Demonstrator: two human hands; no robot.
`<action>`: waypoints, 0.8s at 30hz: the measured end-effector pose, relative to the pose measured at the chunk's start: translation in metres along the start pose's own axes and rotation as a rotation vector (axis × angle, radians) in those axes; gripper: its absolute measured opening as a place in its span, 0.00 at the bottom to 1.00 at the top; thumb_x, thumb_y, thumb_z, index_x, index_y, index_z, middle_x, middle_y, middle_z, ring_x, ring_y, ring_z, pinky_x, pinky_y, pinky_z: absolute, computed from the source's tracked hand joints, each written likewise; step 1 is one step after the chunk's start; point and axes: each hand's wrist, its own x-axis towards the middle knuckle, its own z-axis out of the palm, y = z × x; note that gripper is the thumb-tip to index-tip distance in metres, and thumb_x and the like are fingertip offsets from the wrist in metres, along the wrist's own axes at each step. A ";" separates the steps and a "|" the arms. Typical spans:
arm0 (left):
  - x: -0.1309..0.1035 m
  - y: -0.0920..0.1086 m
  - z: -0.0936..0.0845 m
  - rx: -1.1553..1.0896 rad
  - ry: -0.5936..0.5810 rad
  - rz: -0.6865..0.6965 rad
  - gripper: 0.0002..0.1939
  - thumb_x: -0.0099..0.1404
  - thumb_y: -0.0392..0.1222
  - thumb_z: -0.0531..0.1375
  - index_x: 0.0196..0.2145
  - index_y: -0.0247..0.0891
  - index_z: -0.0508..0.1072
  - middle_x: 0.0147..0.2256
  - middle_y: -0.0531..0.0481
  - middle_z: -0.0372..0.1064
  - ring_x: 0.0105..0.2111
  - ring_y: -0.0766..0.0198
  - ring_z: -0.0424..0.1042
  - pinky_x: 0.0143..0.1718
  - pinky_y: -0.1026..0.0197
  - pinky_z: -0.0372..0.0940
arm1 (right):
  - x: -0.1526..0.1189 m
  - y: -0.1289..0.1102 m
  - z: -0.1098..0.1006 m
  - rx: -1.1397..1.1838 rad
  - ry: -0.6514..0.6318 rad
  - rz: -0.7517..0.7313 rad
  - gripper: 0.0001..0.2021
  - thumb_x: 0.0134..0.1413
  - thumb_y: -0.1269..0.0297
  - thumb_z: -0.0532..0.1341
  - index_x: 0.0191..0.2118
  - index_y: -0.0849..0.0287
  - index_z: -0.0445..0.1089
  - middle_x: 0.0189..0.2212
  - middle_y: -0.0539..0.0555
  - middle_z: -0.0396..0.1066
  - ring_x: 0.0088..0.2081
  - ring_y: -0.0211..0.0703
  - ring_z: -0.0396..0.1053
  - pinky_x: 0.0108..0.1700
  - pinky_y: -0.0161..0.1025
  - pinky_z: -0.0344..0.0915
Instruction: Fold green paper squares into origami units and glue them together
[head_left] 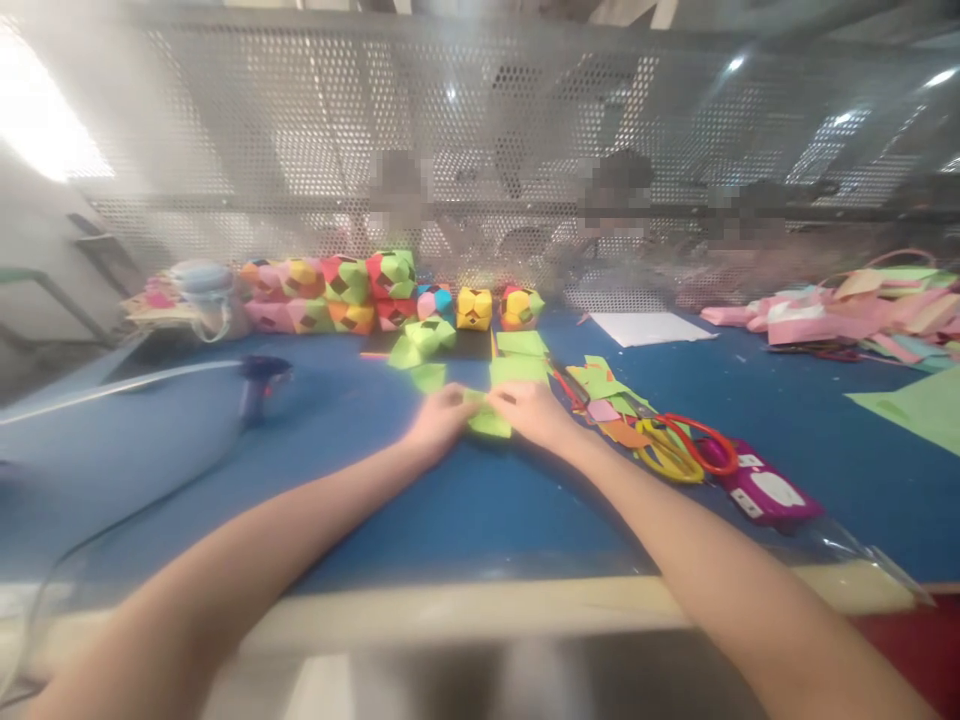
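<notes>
Between my two hands is a small piece of light green paper (489,422), partly covered by my fingers. My left hand (442,418) pinches its left side, and my right hand (531,408) pinches it at the upper right. Just beyond my hands lie flat light green sheets (519,370), and folded green pieces (429,338) sit to their left. To the right are green, pink and orange scraps (619,425) beside scissors with yellow handles (667,455) and scissors with red handles (709,440).
Colourful paper balls (349,280) line the back of the blue table (465,520). A dark blue glue gun (259,385) with a cord is at left. A purple box (776,490), white paper (649,328) and a strip pile (832,315) are right. People sit behind a perforated screen (487,120).
</notes>
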 end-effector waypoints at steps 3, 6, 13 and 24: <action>-0.002 0.002 0.000 0.081 0.015 0.023 0.10 0.46 0.40 0.64 0.24 0.34 0.67 0.20 0.56 0.65 0.21 0.71 0.63 0.24 0.67 0.57 | 0.001 0.000 -0.001 -0.057 0.004 -0.023 0.09 0.53 0.71 0.57 0.25 0.59 0.73 0.24 0.51 0.74 0.26 0.38 0.68 0.30 0.33 0.59; -0.003 0.005 0.001 0.126 0.017 0.041 0.10 0.47 0.41 0.64 0.24 0.34 0.67 0.19 0.57 0.63 0.21 0.71 0.62 0.24 0.67 0.56 | 0.002 -0.001 -0.004 -0.095 -0.005 -0.074 0.09 0.54 0.70 0.57 0.26 0.59 0.73 0.25 0.52 0.74 0.27 0.39 0.68 0.31 0.34 0.59; -0.005 0.009 0.001 0.181 0.007 0.080 0.12 0.49 0.46 0.63 0.23 0.35 0.67 0.20 0.56 0.63 0.21 0.71 0.60 0.24 0.67 0.54 | 0.002 -0.001 -0.007 -0.108 -0.047 -0.084 0.08 0.56 0.69 0.57 0.31 0.60 0.74 0.30 0.55 0.75 0.32 0.41 0.70 0.35 0.36 0.61; -0.001 0.006 -0.001 0.270 0.038 0.127 0.09 0.51 0.43 0.62 0.26 0.34 0.69 0.21 0.56 0.63 0.23 0.70 0.61 0.25 0.67 0.56 | -0.001 -0.002 -0.001 -0.171 0.042 -0.042 0.07 0.56 0.65 0.58 0.35 0.59 0.73 0.33 0.54 0.74 0.33 0.41 0.70 0.34 0.34 0.59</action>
